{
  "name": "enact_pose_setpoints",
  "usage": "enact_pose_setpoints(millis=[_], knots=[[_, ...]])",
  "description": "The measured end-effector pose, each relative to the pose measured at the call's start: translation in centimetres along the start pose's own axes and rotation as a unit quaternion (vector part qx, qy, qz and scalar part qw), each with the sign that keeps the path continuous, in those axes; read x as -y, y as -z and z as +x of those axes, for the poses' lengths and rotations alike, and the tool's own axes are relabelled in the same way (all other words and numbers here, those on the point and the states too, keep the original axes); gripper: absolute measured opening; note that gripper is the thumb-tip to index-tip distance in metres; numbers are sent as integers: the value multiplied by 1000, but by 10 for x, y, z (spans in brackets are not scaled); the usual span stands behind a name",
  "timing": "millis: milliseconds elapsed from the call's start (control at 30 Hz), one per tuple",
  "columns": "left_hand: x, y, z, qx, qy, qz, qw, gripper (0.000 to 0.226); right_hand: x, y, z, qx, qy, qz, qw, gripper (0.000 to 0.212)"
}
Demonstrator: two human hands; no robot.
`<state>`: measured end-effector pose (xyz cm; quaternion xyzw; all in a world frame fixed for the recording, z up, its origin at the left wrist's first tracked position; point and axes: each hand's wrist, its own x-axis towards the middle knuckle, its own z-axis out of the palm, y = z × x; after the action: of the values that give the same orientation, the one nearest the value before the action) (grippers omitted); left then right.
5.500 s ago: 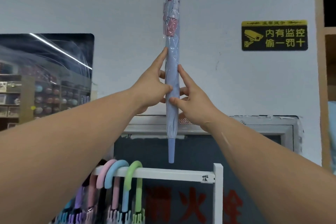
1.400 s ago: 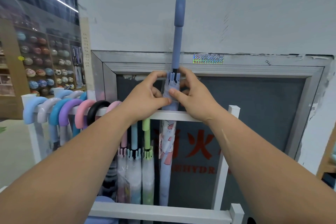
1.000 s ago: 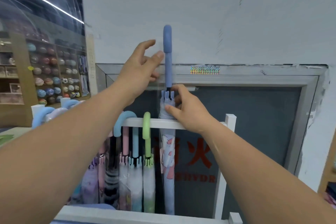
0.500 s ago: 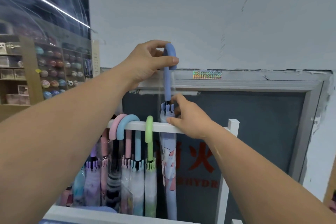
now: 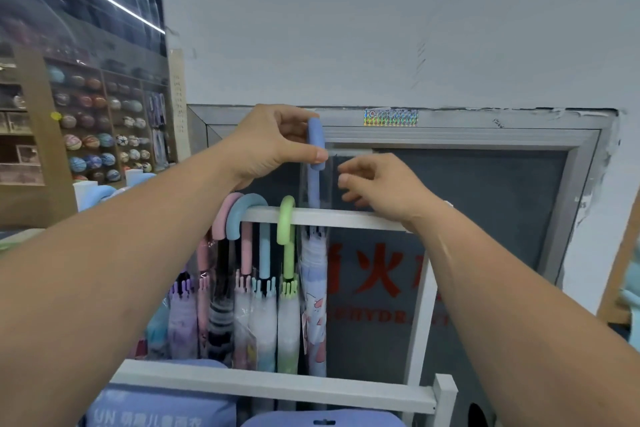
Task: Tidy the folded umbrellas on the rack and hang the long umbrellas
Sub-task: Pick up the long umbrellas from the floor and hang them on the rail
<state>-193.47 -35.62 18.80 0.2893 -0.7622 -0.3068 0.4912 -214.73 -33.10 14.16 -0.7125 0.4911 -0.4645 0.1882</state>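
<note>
ball shelves [image 5: 100,135]: far left, well apart from the rack
hung umbrellas [image 5: 286,218]: pink, pale blue and green crooks hooked over the top rail [image 5: 360,218], canopies hanging below it
left hand [image 5: 273,146]: thumb and fingers clasp the crook of the blue umbrella [image 5: 313,288]
blue umbrella: upright, just right of the green one; crook above the rail and not hooked on it, canopy below the rail
right hand [image 5: 381,184]: fingers curled at the edge of the clear sleeve [image 5: 329,184] round the shaft; whether they pinch it I cannot tell
</note>
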Motion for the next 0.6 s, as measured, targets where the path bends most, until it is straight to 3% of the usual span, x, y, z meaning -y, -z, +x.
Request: enact_pose_setpoints(millis=[67,167,400,600], knots=[[7,-3,-4,17,14,5,1000,57,7,4,-8,-29,26,36,999,21],[14,-8,-10,55,34,16,998,60,17,5,-16,-1,50,64,997,22],[23,-16,-27,172,56,79,980,88,7,-4,-19,74,50,-12,996,46],[40,-14,-31,186,64,172,965,107,-1,-11,-18,127,56,-69,988,37]])
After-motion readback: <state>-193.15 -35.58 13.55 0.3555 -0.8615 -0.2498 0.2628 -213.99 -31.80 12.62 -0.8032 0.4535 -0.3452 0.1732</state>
